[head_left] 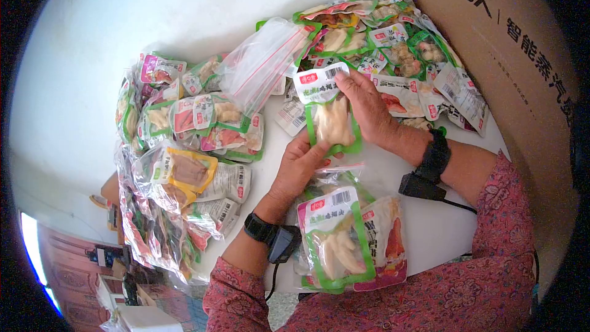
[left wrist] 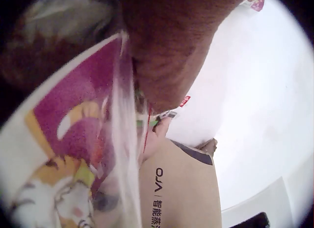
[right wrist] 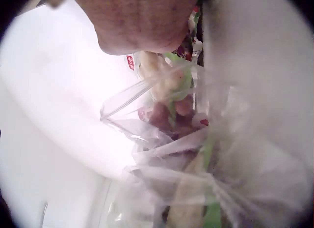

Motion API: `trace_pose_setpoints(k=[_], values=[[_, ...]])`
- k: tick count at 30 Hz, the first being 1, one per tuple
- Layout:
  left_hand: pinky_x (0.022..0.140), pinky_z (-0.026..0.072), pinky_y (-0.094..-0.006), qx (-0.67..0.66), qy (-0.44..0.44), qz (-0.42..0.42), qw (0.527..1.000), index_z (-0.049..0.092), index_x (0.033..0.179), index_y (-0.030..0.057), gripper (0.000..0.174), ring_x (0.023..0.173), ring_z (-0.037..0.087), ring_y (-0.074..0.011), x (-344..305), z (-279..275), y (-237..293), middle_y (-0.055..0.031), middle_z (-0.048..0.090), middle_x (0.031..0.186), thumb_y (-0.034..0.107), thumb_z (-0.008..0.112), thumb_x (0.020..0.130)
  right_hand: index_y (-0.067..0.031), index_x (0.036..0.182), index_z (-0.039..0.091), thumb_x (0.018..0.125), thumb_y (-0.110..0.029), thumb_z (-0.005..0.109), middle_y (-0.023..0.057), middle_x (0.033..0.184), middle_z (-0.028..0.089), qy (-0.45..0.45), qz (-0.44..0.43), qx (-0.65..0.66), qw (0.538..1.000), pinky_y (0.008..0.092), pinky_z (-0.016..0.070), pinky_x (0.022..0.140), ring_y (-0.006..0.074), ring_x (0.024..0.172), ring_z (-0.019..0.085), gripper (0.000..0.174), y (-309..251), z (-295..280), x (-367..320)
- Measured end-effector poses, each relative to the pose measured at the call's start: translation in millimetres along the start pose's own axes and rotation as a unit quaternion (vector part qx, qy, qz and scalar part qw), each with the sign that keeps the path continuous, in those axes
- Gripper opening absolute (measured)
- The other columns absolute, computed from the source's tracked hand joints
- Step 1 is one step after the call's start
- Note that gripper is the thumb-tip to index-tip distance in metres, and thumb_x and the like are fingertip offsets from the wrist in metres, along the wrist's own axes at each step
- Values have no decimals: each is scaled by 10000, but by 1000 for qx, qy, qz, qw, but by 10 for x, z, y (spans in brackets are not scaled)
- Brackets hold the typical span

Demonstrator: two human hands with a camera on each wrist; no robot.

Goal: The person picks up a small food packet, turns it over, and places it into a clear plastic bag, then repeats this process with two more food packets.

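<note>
Both hands hold a green-edged sealed food packet (head_left: 332,120) with pale pieces behind its clear window. My right hand (head_left: 369,107) pinches it by the white upper part, thumb on the front. Lower down, my left hand (head_left: 295,169) grips the bottom left corner. Just below the hands lies a clear zip bag (head_left: 344,169) with several packets in it, among them another green-edged packet (head_left: 337,240) and a purple-edged packet (head_left: 387,240). The left wrist view shows a purple packet (left wrist: 73,85) with a cartoon tiger behind clear plastic. Crumpled clear plastic (right wrist: 235,139) fills much of the right wrist view.
Clear zip bags (head_left: 264,61) lie flat at the back middle, over a heap of food packets (head_left: 393,43). More packets (head_left: 209,120) and filled bags (head_left: 178,190) stand along the left. A large cardboard box (head_left: 491,43) borders the white table (head_left: 424,221) on the right.
</note>
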State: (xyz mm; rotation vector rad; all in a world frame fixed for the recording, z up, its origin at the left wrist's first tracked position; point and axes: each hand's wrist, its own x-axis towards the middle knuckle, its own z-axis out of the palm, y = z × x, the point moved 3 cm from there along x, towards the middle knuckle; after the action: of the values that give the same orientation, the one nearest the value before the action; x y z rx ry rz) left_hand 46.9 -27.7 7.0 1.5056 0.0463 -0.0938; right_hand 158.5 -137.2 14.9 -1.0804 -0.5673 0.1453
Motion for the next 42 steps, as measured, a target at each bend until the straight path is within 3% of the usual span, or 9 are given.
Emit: trace_pose_setpoints(k=[2,4,7,17,19,22,32,34,42], values=[[660,444,-186,-13,22,-11,1000,445,1181,66,324,834,548,-71,2,-1,3,-21,578,992,113,495,864,-2,995,519,870,-248,450,57,874,570,-10,44,13,999,280,425,744,132,819,525,285,74,9,-24],[595,413,-158,-128,71,24,989,430,1190,72,328,696,521,-56,14,-38,-19,-25,577,910,91,482,867,-3,1006,516,866,-246,453,61,892,572,-23,34,-15,999,284,426,755,137,833,530,288,102,23,-55],[510,465,-208,-95,88,52,990,400,1211,72,365,524,426,-40,47,-89,-69,-13,539,787,65,473,854,-2,1023,510,860,-241,456,72,920,575,-32,25,-49,998,292,425,774,152,857,536,294,103,25,-67],[538,477,-220,-76,88,47,992,370,1235,92,436,548,454,-62,40,-87,-83,-28,536,786,23,474,818,3,1026,503,860,-251,441,93,913,575,-36,22,-67,997,307,421,787,179,868,542,309,118,10,-59],[540,382,-156,-77,94,49,991,370,1243,68,447,647,467,-42,33,-60,-73,-23,541,861,-5,431,806,2,1033,502,864,-251,438,92,920,572,-48,24,-74,996,304,418,792,176,875,538,311,120,-7,-67],[547,394,-158,-53,91,44,993,359,1248,60,469,677,483,-46,32,-66,-69,-25,541,891,-13,412,788,-1,1044,503,869,-247,432,90,933,567,-58,26,-69,996,298,413,801,170,888,530,310,123,7,-75],[544,395,-161,-37,117,32,992,349,1253,60,484,647,473,-46,13,-52,-46,-28,537,860,-14,411,779,-7,1035,517,868,-241,432,85,930,566,-61,33,-44,997,292,409,802,162,890,527,299,187,14,-53],[638,500,-240,-7,80,39,996,351,1252,80,460,717,535,-95,22,-100,-83,-46,553,952,11,412,801,-7,1032,518,868,-241,431,86,925,568,-57,35,-42,997,293,410,799,162,885,528,299,200,13,-56],[647,503,-248,-23,85,31,996,339,1265,85,470,732,535,-98,11,-88,-78,-47,547,971,12,410,806,-8,1125,486,906,-308,404,61,1023,548,-83,57,-82,992,259,377,865,116,973,487,380,68,18,-103]])
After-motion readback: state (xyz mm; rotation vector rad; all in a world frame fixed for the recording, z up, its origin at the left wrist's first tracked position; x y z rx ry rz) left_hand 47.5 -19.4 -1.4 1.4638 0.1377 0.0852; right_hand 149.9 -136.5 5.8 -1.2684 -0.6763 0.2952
